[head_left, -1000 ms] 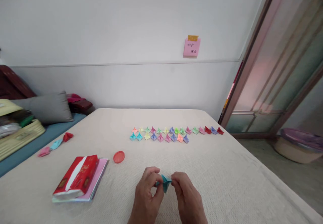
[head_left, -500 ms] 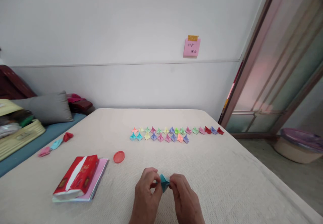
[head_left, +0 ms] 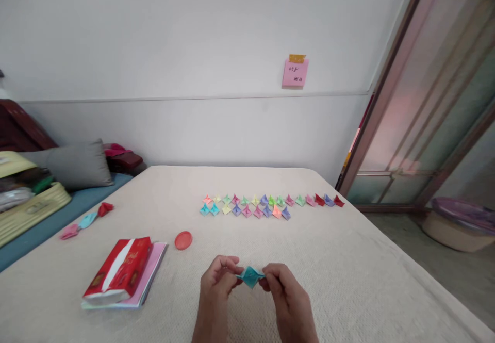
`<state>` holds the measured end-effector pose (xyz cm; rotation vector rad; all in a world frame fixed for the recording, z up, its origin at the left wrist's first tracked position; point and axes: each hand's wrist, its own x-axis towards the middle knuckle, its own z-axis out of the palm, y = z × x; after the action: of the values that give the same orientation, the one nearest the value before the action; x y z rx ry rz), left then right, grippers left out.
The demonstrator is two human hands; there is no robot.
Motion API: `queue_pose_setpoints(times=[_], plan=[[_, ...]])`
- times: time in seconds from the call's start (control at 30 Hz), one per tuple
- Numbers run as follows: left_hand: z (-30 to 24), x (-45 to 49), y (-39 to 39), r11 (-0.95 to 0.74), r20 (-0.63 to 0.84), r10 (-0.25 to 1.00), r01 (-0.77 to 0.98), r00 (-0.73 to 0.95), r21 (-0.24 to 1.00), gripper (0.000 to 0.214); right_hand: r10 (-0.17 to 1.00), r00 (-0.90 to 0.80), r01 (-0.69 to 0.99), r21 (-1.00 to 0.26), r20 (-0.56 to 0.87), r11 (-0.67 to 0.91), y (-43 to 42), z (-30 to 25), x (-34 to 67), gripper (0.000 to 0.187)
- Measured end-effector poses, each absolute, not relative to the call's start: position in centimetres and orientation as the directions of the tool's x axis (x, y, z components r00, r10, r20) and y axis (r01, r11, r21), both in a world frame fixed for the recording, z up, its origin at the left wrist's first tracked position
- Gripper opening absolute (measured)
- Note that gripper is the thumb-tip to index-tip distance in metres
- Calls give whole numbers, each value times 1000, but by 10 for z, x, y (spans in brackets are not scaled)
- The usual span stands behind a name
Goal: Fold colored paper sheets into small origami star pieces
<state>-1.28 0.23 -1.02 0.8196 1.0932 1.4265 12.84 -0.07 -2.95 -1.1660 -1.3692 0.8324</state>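
- Folded paper piece (head_left: 250,277): teal, small, diamond-shaped middle facing camera, lower tip pointing down, narrow ends out to both sides – creases show, finer folds too small to read.
- Where: between the two hands, over the near middle of the bench (head_left: 348,260); can't tell whether it touches the cloth.
- Left hand (head_left: 215,286): thumb and fingers closed in a pinch on the piece's left end.
- Right hand (head_left: 289,294): fingertips pinched together on its right end.
- Bench edges: far edge runs along the wall (head_left: 174,131), far corners rounded; right edge slants out toward the near right corner, floor (head_left: 402,229) beyond.
- Room: wide stretch of cloth from right hand to right edge; narrower strip ahead, up to the front row of folded pieces (head_left: 246,210). Back row (head_left: 290,200) just behind – its right end near the right edge.
- Left side tighter: red disc (head_left: 183,240) ahead-left of left hand, red packet (head_left: 119,268) on a paper stack (head_left: 153,268) toward the left edge.
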Motion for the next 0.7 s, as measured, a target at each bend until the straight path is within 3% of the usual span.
queue_pose_setpoints(times=[0.17,0.53,0.7], plan=[[-6,-10,2,53,-140,980,-491,-142,870,6,972,115,95,-976,205,195,3,-31,130,23],[2,-11,1,73,-134,981,-383,-137,921,9,994,43,64,-993,103,100,4,-26,133,23],[-2,-11,5,70,-133,979,-360,-153,930,6,991,20,94,-987,134,132,2,-24,130,18]])
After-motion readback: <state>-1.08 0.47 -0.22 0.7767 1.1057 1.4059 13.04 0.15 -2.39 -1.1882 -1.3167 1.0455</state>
